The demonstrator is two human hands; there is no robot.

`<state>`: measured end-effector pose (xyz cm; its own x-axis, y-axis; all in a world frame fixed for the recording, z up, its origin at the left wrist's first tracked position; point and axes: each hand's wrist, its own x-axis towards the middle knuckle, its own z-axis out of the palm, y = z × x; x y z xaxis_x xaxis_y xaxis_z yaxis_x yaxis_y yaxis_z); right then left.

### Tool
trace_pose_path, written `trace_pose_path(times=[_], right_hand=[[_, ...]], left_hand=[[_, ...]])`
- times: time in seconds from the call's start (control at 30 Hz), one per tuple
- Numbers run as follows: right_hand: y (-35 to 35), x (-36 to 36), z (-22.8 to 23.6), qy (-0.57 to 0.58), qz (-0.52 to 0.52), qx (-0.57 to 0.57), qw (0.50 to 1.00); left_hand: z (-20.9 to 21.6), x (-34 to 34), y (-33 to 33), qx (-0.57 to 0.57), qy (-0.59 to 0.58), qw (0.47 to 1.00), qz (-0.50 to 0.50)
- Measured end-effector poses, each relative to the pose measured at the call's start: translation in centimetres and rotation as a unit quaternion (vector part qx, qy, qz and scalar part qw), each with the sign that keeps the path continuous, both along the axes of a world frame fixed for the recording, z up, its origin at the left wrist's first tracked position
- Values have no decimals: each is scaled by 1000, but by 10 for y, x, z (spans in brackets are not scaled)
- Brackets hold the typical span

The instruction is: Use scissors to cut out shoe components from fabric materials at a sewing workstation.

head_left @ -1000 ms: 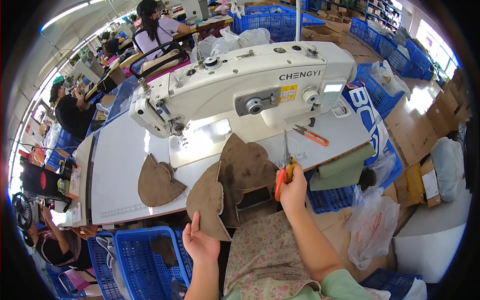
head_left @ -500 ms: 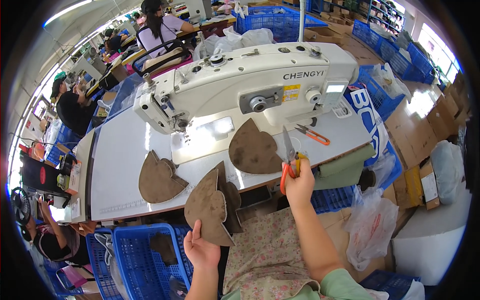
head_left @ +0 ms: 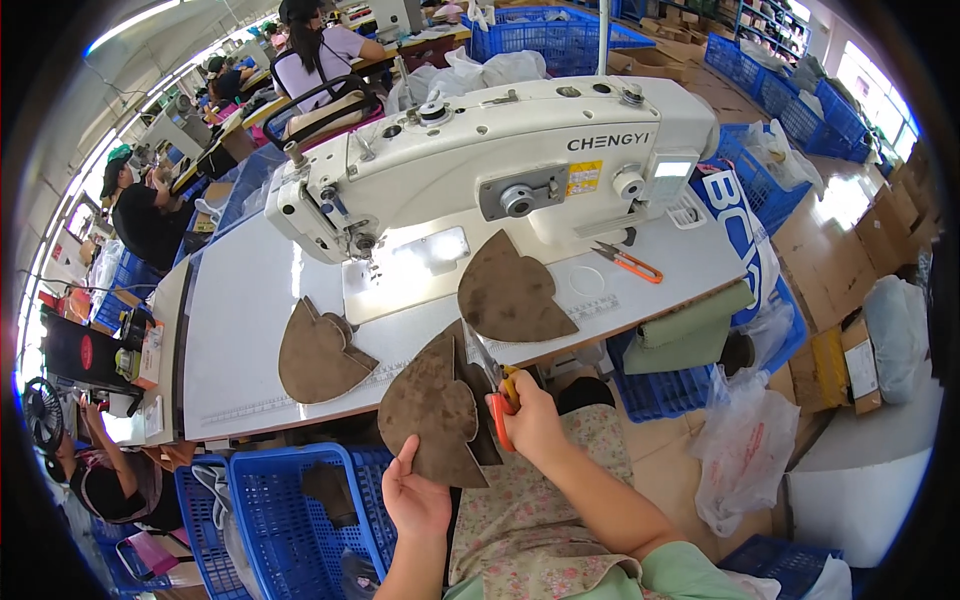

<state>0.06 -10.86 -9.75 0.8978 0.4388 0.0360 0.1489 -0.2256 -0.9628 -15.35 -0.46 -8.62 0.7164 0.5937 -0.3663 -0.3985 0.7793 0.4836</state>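
Note:
My left hand [head_left: 415, 492] pinches the lower edge of a brown suede-like cut piece [head_left: 430, 415], with another layer showing behind its scalloped edge. My right hand [head_left: 530, 420] grips scissors [head_left: 505, 395] with orange and yellow handles. Their blades point up and left, against the right edge of the held piece; the exact contact is partly hidden. A similar brown piece [head_left: 510, 290] lies on the table right of the needle area. To the left rests a further stack of brown pieces [head_left: 320, 355].
A white sewing machine [head_left: 480, 160] stands across the white table [head_left: 235, 330]. Orange-handled thread snips [head_left: 632, 262] lie near its right end. Below left is a blue basket [head_left: 290, 540]; green fabric [head_left: 690, 330] hangs at the right. People work at the far left.
My right hand has moved left and down, bringing the scissors from above the table to the held piece. That piece has shifted slightly right with my left hand.

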Motion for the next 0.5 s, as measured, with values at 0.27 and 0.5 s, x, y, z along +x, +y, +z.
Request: trace_pose_path(times=[0.27, 0.5], right_hand=[[1, -6, -8, 125, 12, 9, 992], [1, -8, -18, 173, 20, 59, 983]], left_hand=[[2, 1, -1, 53, 61, 996, -41], [4, 10, -6, 61, 71, 995, -44]])
